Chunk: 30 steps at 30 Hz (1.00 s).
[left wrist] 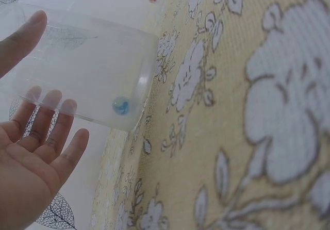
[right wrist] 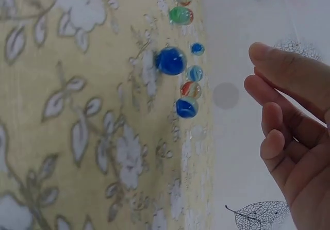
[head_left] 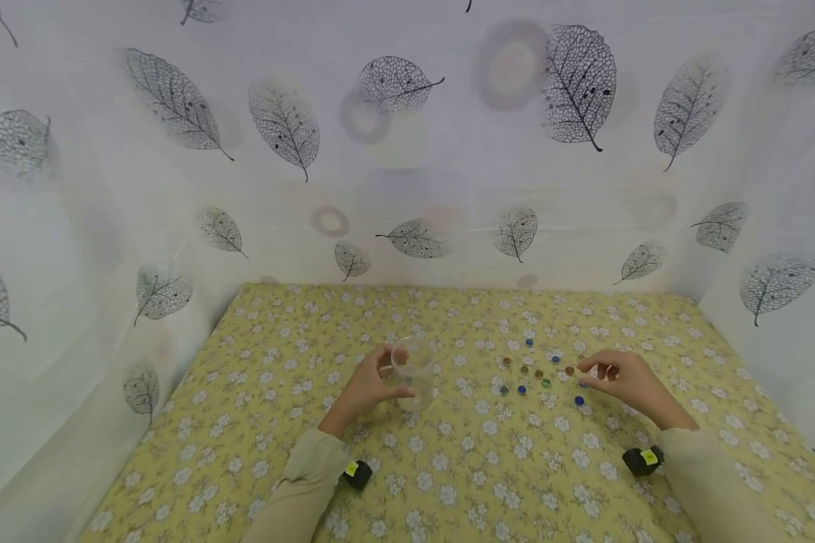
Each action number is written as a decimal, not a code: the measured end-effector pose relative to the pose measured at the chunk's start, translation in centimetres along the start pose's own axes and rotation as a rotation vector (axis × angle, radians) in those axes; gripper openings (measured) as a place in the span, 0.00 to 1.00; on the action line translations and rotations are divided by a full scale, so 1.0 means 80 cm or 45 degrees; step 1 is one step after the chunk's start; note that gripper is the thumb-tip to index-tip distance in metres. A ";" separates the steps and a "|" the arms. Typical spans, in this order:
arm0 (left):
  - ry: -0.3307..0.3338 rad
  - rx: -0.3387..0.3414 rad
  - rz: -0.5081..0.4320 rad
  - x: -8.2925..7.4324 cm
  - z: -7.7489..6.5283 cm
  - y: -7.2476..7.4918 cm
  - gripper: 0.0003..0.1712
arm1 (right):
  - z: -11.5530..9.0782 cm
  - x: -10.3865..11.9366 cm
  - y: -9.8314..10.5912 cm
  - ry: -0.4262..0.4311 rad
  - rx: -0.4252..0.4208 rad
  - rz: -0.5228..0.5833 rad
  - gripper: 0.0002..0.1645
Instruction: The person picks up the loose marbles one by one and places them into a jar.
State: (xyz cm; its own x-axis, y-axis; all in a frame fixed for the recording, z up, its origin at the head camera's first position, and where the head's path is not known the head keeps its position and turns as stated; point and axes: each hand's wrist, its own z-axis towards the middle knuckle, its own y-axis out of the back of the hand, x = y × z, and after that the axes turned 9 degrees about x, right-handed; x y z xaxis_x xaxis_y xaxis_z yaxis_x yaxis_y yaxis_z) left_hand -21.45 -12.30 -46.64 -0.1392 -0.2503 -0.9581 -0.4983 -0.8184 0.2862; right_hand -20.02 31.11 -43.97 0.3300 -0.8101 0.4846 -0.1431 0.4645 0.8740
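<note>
My left hand [head_left: 367, 386] holds a clear cup [head_left: 414, 360], which stands on the cloth. In the left wrist view, the thumb lies along one side of the cup and the fingers along the other. A marble [left wrist: 121, 105] with a blue swirl rests at the cup's bottom. Over the right edge of a group of marbles hovers my right hand [head_left: 626, 383], its thumb and index finger apart and nothing visible between them. Nearest to it are a red marble [head_left: 570, 370] and a dark blue marble [head_left: 579, 400]. The right wrist view shows a large blue marble [right wrist: 171, 61] close by.
Several more marbles lie scattered between the hands, among them a green one [head_left: 546, 383], a blue one [head_left: 521, 390] and a far blue one [head_left: 530, 342]. A yellow flowered cloth [head_left: 448, 467] covers the table. White leaf-print curtains [head_left: 407, 173] stand behind and at the sides.
</note>
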 end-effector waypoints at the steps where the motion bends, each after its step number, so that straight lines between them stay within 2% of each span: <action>1: -0.002 -0.002 0.002 -0.001 0.000 0.000 0.33 | -0.001 -0.003 -0.001 -0.013 0.013 0.013 0.09; 8: -0.005 -0.004 0.016 -0.002 -0.001 0.001 0.34 | -0.004 -0.020 -0.008 -0.078 0.074 0.074 0.10; 19: -0.002 -0.015 0.035 -0.002 -0.001 -0.001 0.33 | 0.001 -0.035 -0.014 -0.061 0.102 0.062 0.09; 22: 0.027 -0.008 0.008 -0.009 -0.003 -0.002 0.33 | 0.003 -0.035 -0.014 -0.069 0.117 0.064 0.10; 30: 0.039 0.005 -0.005 -0.047 -0.016 -0.003 0.31 | 0.006 -0.034 -0.017 -0.085 0.183 0.076 0.12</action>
State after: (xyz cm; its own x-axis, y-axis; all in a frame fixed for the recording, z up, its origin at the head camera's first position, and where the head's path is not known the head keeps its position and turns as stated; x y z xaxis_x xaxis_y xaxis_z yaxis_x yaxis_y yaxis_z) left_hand -19.69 -11.84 -43.12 -0.1111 -0.2628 -0.9585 -0.5022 -0.8174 0.2823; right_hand -21.19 32.55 -46.45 0.2549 -0.8067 0.5331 -0.2944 0.4604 0.8375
